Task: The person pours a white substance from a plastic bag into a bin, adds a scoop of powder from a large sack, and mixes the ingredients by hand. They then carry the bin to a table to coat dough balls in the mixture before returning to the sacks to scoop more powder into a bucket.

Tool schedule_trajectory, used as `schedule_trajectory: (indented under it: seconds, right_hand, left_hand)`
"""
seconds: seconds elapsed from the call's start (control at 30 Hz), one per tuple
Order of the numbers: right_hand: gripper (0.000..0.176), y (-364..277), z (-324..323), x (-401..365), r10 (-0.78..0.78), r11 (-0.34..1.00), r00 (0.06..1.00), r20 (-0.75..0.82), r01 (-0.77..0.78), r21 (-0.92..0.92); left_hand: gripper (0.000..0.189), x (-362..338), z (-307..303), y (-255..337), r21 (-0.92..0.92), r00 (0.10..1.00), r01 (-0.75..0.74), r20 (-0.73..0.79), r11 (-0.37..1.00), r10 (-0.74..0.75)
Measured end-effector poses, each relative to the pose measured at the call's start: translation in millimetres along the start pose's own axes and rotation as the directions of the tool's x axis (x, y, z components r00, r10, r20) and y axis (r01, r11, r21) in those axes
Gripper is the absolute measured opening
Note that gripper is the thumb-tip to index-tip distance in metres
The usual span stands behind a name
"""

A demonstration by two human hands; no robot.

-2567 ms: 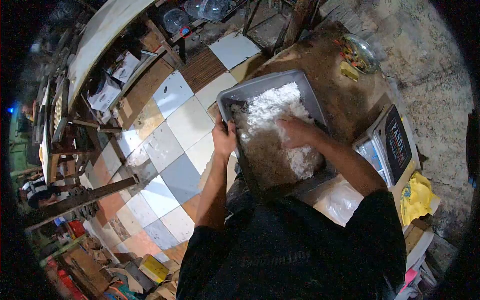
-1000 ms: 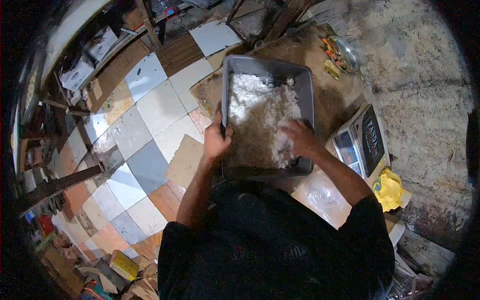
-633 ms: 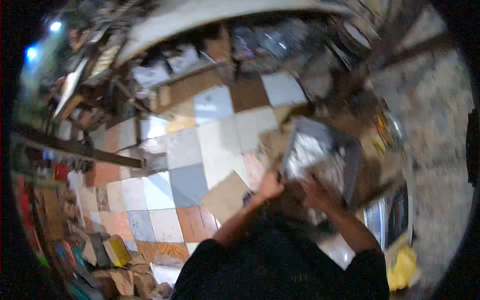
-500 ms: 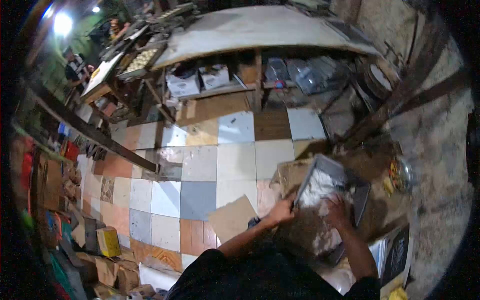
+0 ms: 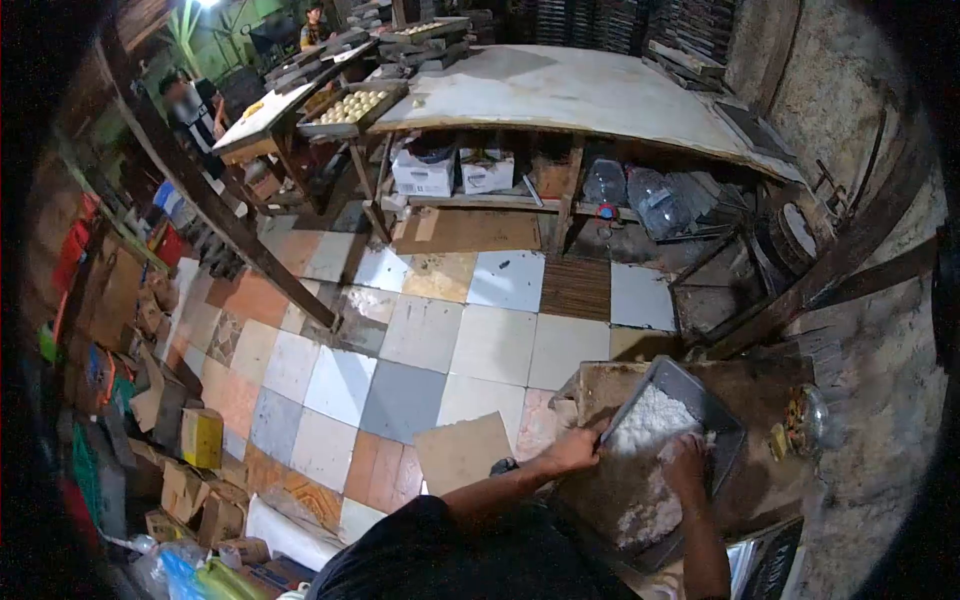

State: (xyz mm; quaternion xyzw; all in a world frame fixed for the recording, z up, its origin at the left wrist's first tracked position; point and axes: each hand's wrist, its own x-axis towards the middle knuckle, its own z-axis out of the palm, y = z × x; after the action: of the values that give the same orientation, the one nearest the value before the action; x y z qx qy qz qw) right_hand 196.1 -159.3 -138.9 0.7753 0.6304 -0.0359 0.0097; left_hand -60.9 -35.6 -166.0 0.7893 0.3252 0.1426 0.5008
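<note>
My left hand [image 5: 572, 450] grips the left side of a grey tray [image 5: 684, 382] at the lower right. White powder, crumbly like flour [image 5: 650, 418], lies heaped in the tray. My right hand [image 5: 685, 460] is at the right edge of the heap, fingers down against the powder and mostly hidden. More white powder [image 5: 650, 515] is spread below, toward my body. Beneath and beside the tray shows another dark tray-like edge [image 5: 735, 455]. A brown board-like surface [image 5: 600, 380] lies under these things.
A jar with colourful contents [image 5: 806, 420] stands right of the tray, near the wall. Ahead is a large pale worktable [image 5: 560, 90]. A tray of round dough pieces [image 5: 350, 110] sits at its left. Wooden posts [image 5: 215, 220] and cardboard boxes [image 5: 185, 490] are leftward. Two people are at the back left.
The camera view has tilted and shifted, so the room sits lower in the picture. My left hand stays on the tray's side, and my right hand remains at the powder.
</note>
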Motion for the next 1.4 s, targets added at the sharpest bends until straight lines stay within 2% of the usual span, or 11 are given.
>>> schedule_trajectory:
  seconds: [0.17,0.27,0.33,0.47,0.67,0.83,0.93,1.03,1.13,1.23,1.4]
  right_hand:
    - [0.049,-39.5,-39.8,-19.1,0.023,0.994,0.859,0.512,-0.074,0.078]
    - [0.056,-39.9,-40.8,-53.9,-0.194,0.971,0.908,0.371,0.123,0.207]
    - [0.064,-15.1,-33.2,-43.0,0.039,0.992,0.896,0.442,0.017,-0.123]
    - [0.069,4.9,18.6,-24.7,0.161,0.975,0.98,0.12,-0.177,0.137]
    - [0.063,-77.4,33.4,-11.4,-0.327,0.912,0.932,0.154,0.269,0.311]
    - [0.052,-24.4,15.9,35.4,0.058,0.998,0.974,-0.218,-0.061,-0.006]
    - [0.051,-22.1,49.2,46.0,-0.071,0.944,0.938,-0.339,0.173,0.281]
    - [0.063,-71.1,28.2,7.9,-0.372,0.712,0.906,-0.201,0.417,0.564]
    - [0.049,-68.9,-16.6,-7.1,-0.432,0.857,0.901,0.024,0.403,0.322]
    - [0.029,-14.4,5.6,-2.8,-0.166,0.929,0.97,-0.177,0.214,0.302]
    - [0.043,-40.1,-22.5,-46.2,0.014,0.924,0.998,0.065,-0.038,0.382]
  left_hand:
    - [0.057,-0.7,2.2,6.2,0.006,0.998,0.021,-0.053,1.0,-0.021]
    - [0.058,-2.7,0.0,10.3,0.023,0.997,0.022,-0.072,1.0,-0.02]
    - [0.059,-5.7,1.0,9.9,0.031,0.998,0.038,-0.051,0.999,-0.036]
    - [0.055,-5.5,-2.6,15.9,0.077,0.999,0.029,-0.045,0.997,-0.026]
    - [0.054,-9.6,-5.7,15.8,0.169,0.997,0.003,-0.071,0.986,0.009]
    - [0.055,-31.8,-4.5,15.2,0.149,0.999,0.022,-0.052,0.989,-0.014]
    - [0.047,-34.1,1.3,23.1,0.029,0.988,0.116,-0.102,0.993,-0.112]
    - [0.045,-30.8,4.2,3.9,0.029,0.996,0.005,-0.094,1.0,-0.002]
    - [0.046,-33.8,-8.8,30.3,0.016,0.993,-0.004,-0.122,1.0,0.006]
    - [0.048,-34.2,-10.6,39.0,0.088,0.988,0.006,-0.154,0.996,0.008]
    - [0.048,-32.4,-2.9,25.2,0.052,0.986,0.008,-0.164,0.999,0.001]
